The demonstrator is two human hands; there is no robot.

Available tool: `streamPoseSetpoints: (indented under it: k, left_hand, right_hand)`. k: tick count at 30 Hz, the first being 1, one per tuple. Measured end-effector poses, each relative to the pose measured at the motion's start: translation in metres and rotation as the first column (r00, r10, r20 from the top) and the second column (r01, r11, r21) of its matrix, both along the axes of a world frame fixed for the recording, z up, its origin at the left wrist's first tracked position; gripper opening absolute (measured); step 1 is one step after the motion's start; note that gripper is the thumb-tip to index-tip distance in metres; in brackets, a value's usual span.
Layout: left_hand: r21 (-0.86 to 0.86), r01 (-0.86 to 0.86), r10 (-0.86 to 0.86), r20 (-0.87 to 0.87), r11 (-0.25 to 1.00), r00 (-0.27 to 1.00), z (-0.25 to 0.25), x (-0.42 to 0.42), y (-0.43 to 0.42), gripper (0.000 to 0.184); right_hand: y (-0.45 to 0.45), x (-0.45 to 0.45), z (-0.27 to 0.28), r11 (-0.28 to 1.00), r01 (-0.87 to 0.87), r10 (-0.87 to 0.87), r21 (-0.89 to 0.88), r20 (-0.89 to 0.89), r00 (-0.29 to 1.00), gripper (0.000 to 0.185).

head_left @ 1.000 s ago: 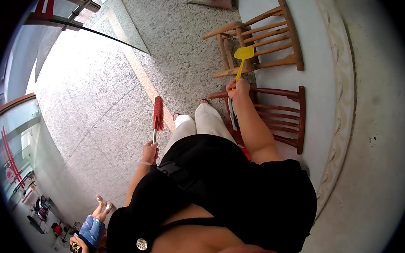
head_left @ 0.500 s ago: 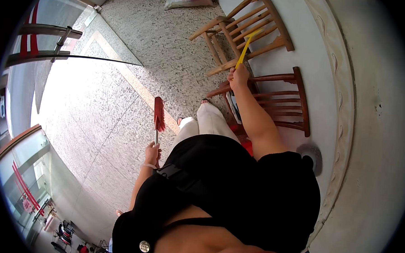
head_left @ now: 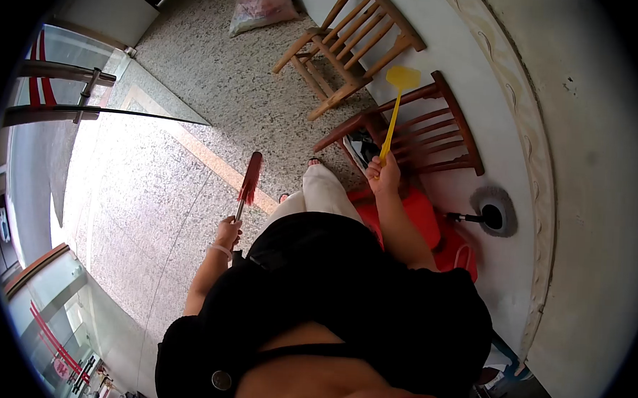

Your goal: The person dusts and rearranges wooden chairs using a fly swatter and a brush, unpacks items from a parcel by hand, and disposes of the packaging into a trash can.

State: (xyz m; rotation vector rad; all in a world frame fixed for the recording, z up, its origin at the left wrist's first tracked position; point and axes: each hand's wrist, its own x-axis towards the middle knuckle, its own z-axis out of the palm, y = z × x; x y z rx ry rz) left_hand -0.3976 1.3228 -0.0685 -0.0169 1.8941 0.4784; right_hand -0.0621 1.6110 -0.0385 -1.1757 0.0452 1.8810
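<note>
My left hand (head_left: 228,232) is wrapped round the metal handle of a red-bristled brush (head_left: 251,176), held out over the speckled floor. Closed on the lower handle of a yellow fly swatter (head_left: 402,78), my right hand (head_left: 384,175) is beside the dark red wooden chair (head_left: 435,136). The swatter's flat head faces me and overlaps the view of that chair's back. On the chair's seat lies a dark, shiny object (head_left: 362,147) that I cannot make out.
A lighter wooden chair (head_left: 339,54) stands farther along the wall. Red plastic stools (head_left: 418,217) and a grey round brush head (head_left: 495,210) are at my right. A filled bag (head_left: 262,8) sits ahead on the floor. To the left is a glass door with metal handles (head_left: 59,113).
My right hand has drawn back toward me with the fly swatter, whose head now faces me. The view has shifted, showing more of the red stools. My left hand keeps the brush, now tilted slightly.
</note>
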Motion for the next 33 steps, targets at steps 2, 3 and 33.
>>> streamPoseSetpoints:
  k: [2,3,33]
  left_hand:
    - [0.033,-0.004,0.005,-0.034,0.999,0.999,0.003,-0.001,-0.001,0.035]
    - [0.040,-0.032,0.034,-0.051,0.999,0.998,0.004,0.000,-0.004,0.038]
    - [0.156,0.077,-0.039,-0.231,0.985,0.972,-0.062,0.009,-0.182,0.018]
  right_hand:
    - [0.011,-0.001,0.001,0.999,-0.005,0.003,0.041,0.037,0.999,0.018]
    - [0.012,-0.004,0.007,0.998,-0.008,0.005,0.060,0.052,0.999,0.018]
    - [-0.051,-0.105,0.110,0.267,-0.851,0.506,0.453,0.686,0.524,0.034]
